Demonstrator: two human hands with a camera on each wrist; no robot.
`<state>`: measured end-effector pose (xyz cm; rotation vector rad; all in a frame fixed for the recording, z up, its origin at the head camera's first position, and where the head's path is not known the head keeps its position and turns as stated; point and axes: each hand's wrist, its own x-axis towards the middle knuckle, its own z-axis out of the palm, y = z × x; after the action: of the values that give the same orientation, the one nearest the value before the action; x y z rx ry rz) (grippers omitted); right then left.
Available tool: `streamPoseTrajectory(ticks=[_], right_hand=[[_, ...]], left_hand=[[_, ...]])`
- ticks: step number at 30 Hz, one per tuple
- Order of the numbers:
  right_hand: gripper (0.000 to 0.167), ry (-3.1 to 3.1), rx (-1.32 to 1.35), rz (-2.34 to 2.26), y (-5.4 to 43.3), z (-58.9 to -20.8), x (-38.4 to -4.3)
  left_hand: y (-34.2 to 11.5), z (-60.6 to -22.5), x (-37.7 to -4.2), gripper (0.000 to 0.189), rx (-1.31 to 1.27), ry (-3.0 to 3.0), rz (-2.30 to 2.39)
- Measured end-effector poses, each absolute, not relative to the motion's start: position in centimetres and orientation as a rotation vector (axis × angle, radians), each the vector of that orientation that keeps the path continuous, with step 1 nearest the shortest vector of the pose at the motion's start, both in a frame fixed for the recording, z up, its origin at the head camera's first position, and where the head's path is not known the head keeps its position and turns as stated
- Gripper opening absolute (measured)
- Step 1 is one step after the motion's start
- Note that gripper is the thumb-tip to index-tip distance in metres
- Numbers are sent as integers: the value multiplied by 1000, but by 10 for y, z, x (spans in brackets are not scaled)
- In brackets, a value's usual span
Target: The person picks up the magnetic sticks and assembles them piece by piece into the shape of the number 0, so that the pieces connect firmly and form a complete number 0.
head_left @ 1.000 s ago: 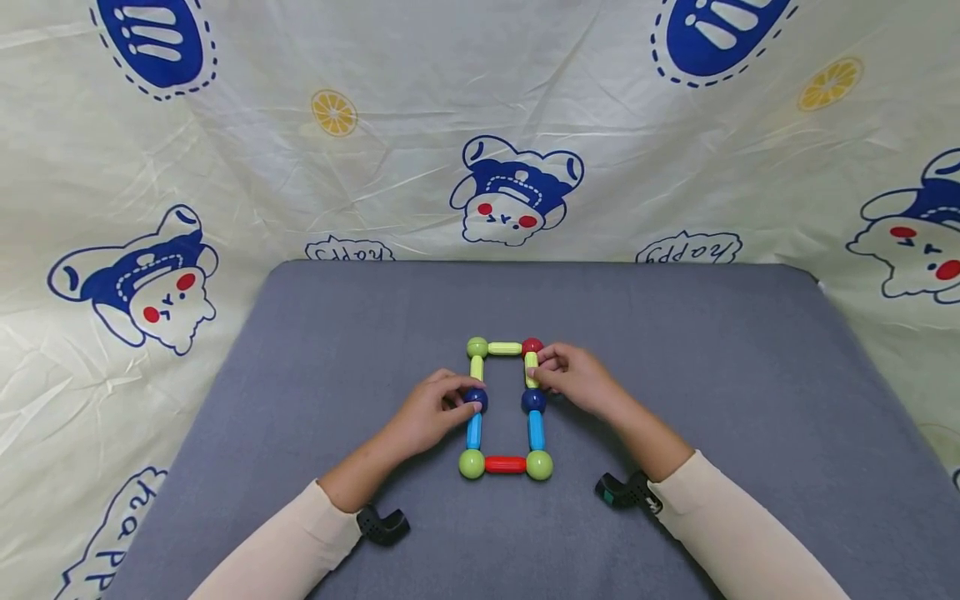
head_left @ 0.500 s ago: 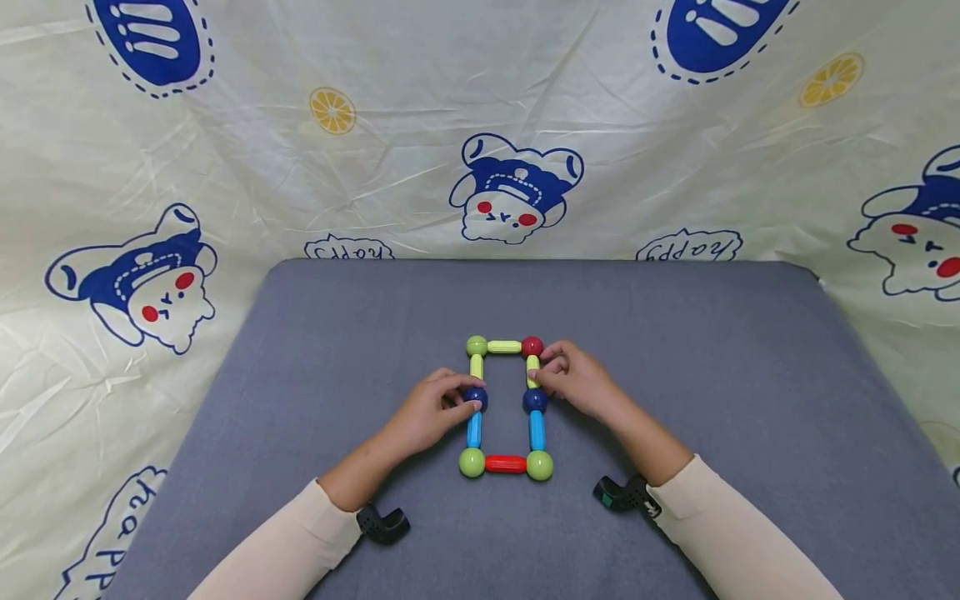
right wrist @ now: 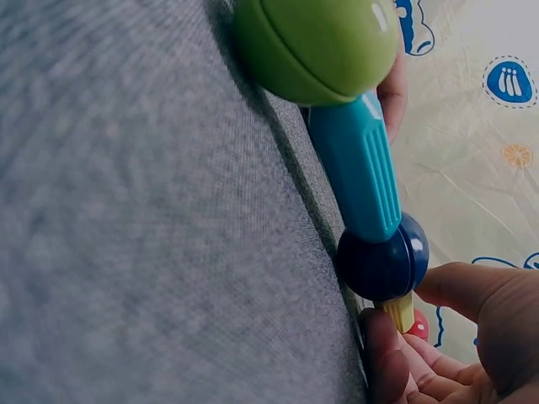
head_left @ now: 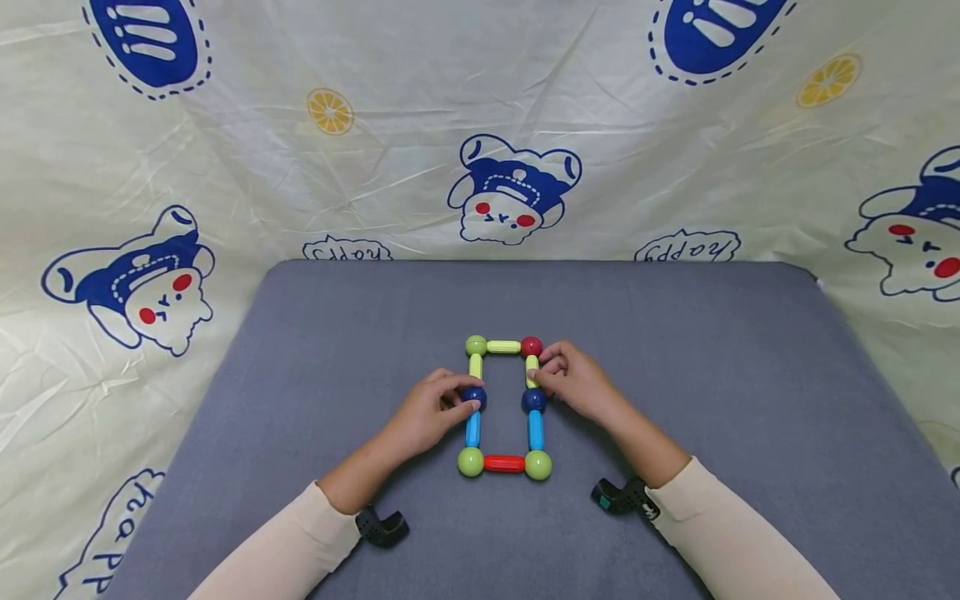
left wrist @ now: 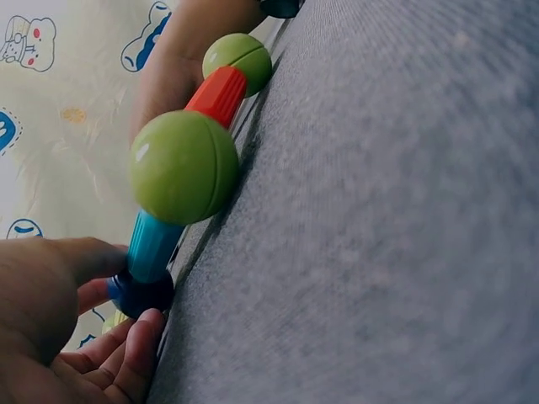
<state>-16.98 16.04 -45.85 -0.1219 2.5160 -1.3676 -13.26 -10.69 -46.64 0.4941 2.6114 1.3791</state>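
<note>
A closed rectangle of toy rods and balls lies flat on the cloth. My left hand (head_left: 431,414) pinches the dark blue ball (head_left: 477,398) midway along its left side, between finger and thumb. On the right side, my right hand (head_left: 581,382) pinches the yellow-green rod (head_left: 532,370), which joins the red ball (head_left: 531,346) to another dark blue ball (head_left: 534,400). Blue rods (left wrist: 152,246) (right wrist: 358,168) run from the dark blue balls to the near green balls (left wrist: 185,167) (right wrist: 324,42). A red rod (head_left: 504,463) links those two.
At the far end, a green ball (head_left: 476,346) and a yellow-green rod (head_left: 503,347) form the far side. The grey cloth-covered table (head_left: 360,325) reaches back to a pale printed curtain (head_left: 405,183). Black wrist devices (head_left: 382,527) hang at both cuffs.
</note>
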Motion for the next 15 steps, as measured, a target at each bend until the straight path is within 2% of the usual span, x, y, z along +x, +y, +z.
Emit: streamPoseTrajectory(ticks=[15], right_hand=[[36, 2499, -61, -1494, 160, -464, -167]], left_hand=[[-103, -475, -138, 28, 309, 2590, 1575]])
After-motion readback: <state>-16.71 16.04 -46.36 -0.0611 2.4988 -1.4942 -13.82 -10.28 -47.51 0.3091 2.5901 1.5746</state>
